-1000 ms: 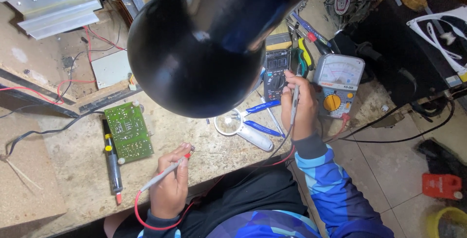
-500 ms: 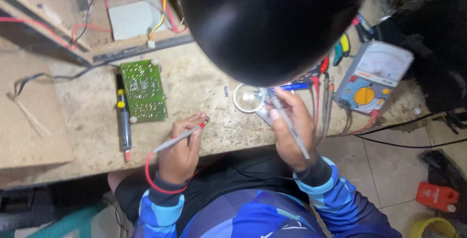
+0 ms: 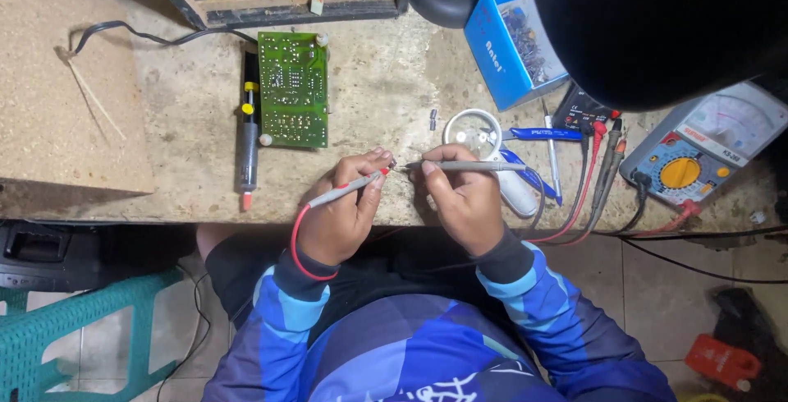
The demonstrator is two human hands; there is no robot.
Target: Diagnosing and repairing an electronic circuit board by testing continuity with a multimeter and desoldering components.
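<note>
Fingers of both hands grip 2 test probes: the left hand (image 3: 341,213) holds the red-wired probe (image 3: 345,191), the right hand (image 3: 461,197) the grey probe (image 3: 476,166). Since a second ago the tips have met over a tiny part (hard to see) at the table (image 3: 164,123) edge — well apart from the green circuit board (image 3: 292,90).

Even, fairly bright light falls from above on the pale, rough wooden workbench (image 3: 369,82), and the green rectangular circuit board (image 3: 293,88) and both hands throw only short, soft shadows. A large black rounded shape (image 3: 657,24) in the upper right corner, very near the lens, is underexposed to a featureless mass and blocks that part of the view. The centre is sharp with no motion blur, the round clear magnifier lens (image 3: 472,131) shows a faint sheen, and the floor under the bench edge lies dim.
</note>
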